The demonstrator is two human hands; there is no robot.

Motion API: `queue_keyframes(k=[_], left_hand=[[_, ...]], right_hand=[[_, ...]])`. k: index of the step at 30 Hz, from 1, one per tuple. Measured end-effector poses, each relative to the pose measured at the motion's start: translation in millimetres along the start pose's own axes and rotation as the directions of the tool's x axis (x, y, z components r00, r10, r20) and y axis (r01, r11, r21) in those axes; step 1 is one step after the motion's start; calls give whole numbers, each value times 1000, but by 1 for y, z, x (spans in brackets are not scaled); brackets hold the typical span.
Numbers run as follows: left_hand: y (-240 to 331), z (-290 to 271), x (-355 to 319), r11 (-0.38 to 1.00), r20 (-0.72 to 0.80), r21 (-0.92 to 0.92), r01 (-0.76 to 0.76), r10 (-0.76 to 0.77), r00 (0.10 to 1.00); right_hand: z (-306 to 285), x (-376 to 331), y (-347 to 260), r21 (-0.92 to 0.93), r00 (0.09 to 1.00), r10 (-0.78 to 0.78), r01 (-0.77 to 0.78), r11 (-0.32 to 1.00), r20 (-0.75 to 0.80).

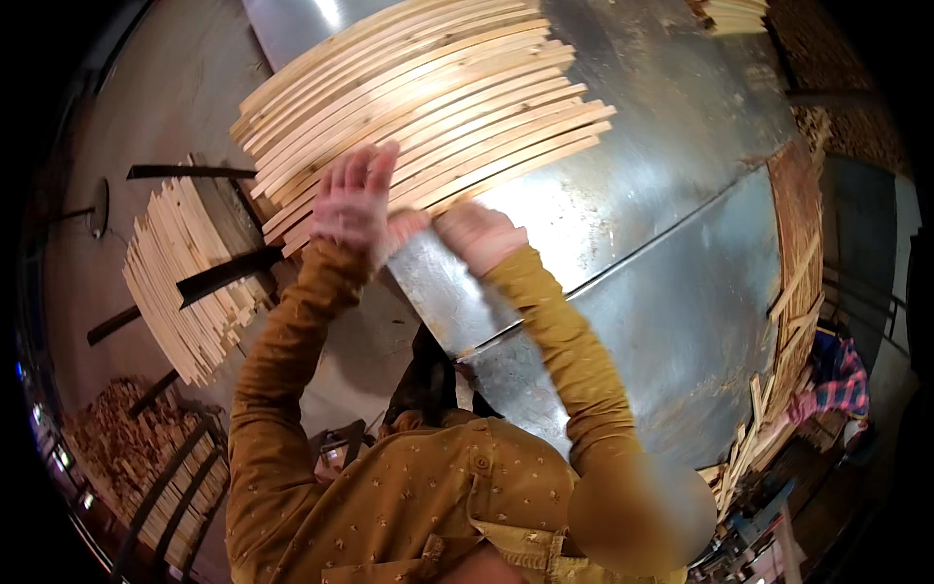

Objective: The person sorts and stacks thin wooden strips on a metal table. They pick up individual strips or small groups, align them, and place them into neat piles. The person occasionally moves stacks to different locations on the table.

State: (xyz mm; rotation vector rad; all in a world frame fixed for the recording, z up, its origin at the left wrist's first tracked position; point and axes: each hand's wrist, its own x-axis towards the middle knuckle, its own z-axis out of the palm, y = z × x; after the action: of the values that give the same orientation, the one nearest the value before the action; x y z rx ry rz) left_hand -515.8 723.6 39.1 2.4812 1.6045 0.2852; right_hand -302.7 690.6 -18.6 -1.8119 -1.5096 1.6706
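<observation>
A wide row of long, pale wooden slats (418,107) lies side by side on a shiny metal table (662,263). My left hand (355,204) is at the near edge of the row, its fingers stretched out over the nearest slats and its thumb pointing toward my other hand. Just to the right, my right hand (477,237) is against or close beside the outermost slat. Its fingers are blurred and partly hidden, so their grip does not show. The slat ends are uneven on both sides.
Dark metal bars (229,275) stick out left of the table, beside a lower stack of slats (180,282). A heap of short wood pieces (136,438) fills the lower left. At right, loose sticks (798,277) lie along the table's wooden edge, near another person in a plaid sleeve (835,394).
</observation>
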Motion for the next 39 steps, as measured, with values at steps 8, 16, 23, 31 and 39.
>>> queue_keyframes(k=[8, 16, 23, 31, 39], left_hand=[[0, 31, -32, 974, 134, 141, 179, -198, 971], [-3, 60, -45, 950, -55, 162, 267, -261, 964], [-5, 14, 4, 934, 184, -15, 356, -347, 919], [-82, -37, -20, 983, -420, -98, -156, 102, 902], [-65, -178, -185, 932, -645, -164, 324, -350, 679]], right_hand=[[-205, 105, 26, -636, 574, -403, -286, 717, -713], [-175, 106, -30, -464, 688, -317, -32, 885, -652], [-126, 65, -46, 139, 678, -489, 650, 747, -549], [-10, -4, 27, 549, 901, 259, -28, 835, -348], [28, 54, -11, 482, 900, 129, 98, 871, -416]])
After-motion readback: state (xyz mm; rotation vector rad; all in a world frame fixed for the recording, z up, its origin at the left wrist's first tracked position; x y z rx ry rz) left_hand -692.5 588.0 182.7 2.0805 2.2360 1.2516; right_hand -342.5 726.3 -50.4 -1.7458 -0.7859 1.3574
